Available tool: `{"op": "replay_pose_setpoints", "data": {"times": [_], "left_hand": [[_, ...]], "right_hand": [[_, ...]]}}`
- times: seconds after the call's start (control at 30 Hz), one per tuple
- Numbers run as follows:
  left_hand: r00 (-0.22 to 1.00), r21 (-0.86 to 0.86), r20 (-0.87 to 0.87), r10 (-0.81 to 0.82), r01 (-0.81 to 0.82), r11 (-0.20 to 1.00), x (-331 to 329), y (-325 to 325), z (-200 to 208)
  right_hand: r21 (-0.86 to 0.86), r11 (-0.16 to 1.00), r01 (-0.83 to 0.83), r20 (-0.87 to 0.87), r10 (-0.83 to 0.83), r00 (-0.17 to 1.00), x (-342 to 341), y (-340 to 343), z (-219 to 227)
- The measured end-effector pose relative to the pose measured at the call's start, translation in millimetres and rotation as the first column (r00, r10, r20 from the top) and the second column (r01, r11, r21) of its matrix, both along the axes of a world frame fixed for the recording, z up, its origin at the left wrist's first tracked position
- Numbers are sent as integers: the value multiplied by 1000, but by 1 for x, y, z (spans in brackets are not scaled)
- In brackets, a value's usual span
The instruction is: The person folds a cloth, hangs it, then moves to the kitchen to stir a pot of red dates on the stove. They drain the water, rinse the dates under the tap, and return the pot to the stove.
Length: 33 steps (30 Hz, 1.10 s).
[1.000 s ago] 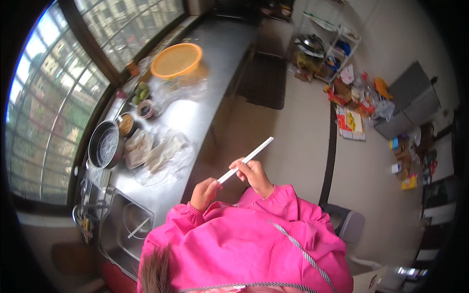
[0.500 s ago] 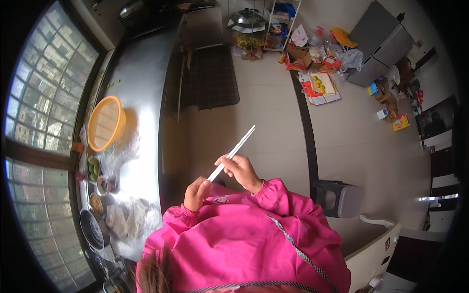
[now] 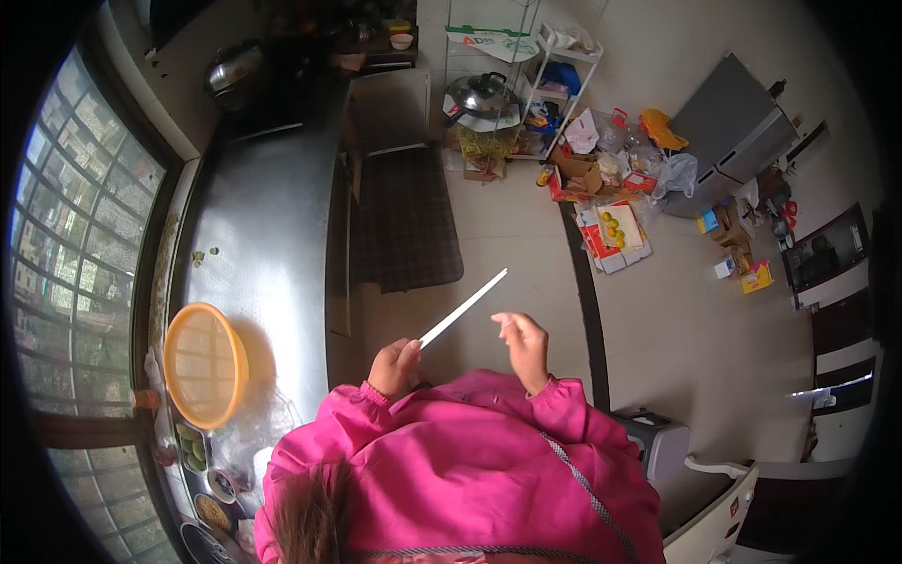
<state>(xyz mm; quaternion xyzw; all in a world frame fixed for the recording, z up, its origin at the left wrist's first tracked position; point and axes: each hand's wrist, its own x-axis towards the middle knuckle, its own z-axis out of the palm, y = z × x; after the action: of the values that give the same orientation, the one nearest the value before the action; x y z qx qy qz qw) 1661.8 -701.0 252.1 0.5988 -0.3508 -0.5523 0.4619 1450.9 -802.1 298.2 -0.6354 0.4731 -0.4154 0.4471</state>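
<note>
A pair of white chopsticks (image 3: 466, 306) slants up and to the right in front of my body, the two sticks lying close together. My left hand (image 3: 394, 368) is closed around their lower end, thumb along the top. To the right of the sticks, my right hand (image 3: 527, 350) is raised and apart from them. Its fingers are loosely bent toward the left, with nothing visible in them. Both arms wear loose bright pink sleeves (image 3: 564, 400).
Along the left runs a metal counter (image 3: 268, 202) with an orange basket (image 3: 240, 362), a tray of green produce (image 3: 192, 446) and bowls. A dark mat (image 3: 410, 221) lies on the floor ahead. Boxes, bags and oranges (image 3: 612, 228) stand farther right, near a grey fridge (image 3: 728, 132).
My right hand has let go of the chopsticks and moved right. The left hand keeps hold of them. The head view has tilted up, showing more of the far counter and stove.
</note>
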Motion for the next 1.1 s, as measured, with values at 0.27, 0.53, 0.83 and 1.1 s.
{"op": "replay_pose_setpoints", "data": {"times": [0.27, 0.53, 0.83, 1.1], "left_hand": [[999, 29, 7, 45, -45, 999, 70, -124, -17], [946, -30, 242, 218, -217, 976, 132, -288, -1], [705, 22, 299, 643, -679, 734, 229, -348, 37], [491, 110, 420, 763, -863, 494, 306, -332, -14]], "right_hand": [[-571, 649, -504, -495, 218, 841, 97, -135, -9], [-562, 228, -795, -632, 501, 591, 230, -338, -48], [-553, 411, -725, -555, 467, 688, 336, -603, -67], [-255, 685, -682, -868, 149, 474, 440, -797, -106]]}}
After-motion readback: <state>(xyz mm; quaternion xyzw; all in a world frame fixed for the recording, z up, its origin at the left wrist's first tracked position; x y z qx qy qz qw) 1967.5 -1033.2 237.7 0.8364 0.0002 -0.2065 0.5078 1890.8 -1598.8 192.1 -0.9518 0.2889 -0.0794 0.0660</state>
